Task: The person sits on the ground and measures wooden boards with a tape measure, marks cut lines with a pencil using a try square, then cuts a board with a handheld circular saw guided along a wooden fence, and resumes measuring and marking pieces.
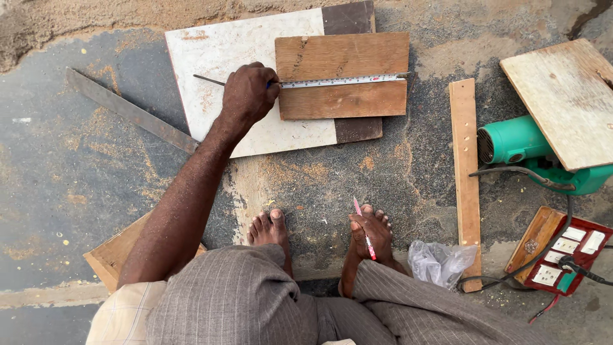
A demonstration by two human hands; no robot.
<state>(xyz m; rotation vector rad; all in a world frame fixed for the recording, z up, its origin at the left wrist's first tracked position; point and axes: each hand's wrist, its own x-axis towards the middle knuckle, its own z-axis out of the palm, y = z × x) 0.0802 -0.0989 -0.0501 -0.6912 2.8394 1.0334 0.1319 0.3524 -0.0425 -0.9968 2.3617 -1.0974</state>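
- Nearest are the two bare feet on the dusty floor [76,179]. A pink pencil [366,230] lies across the right foot, its tip pointing far.
- Just right of that foot is a crumpled clear bag [440,260]. Further right is a red socket box [562,252] with a black cable running across it.
- A wooden offcut [112,255] shows near left, partly hidden under the arm.
- A narrow batten [465,179] lies right of centre, its long axis running near to far.
- A green power tool [517,142] sits at the right, half covered by a pale board [565,96].
- A metal straightedge [128,112] lies slantwise at the left.
- The left hand [248,94] reaches far. Its grip is curled and pressed together, pinching the tape [341,81] at the plank's left end (something blue peeps out at the fingertips).
- The tape runs right from the hand, its long axis left to right across the plank [343,61], and ends at the plank's right edge.
- The plank rests on a white panel [223,48].
- The right hand is out of sight.
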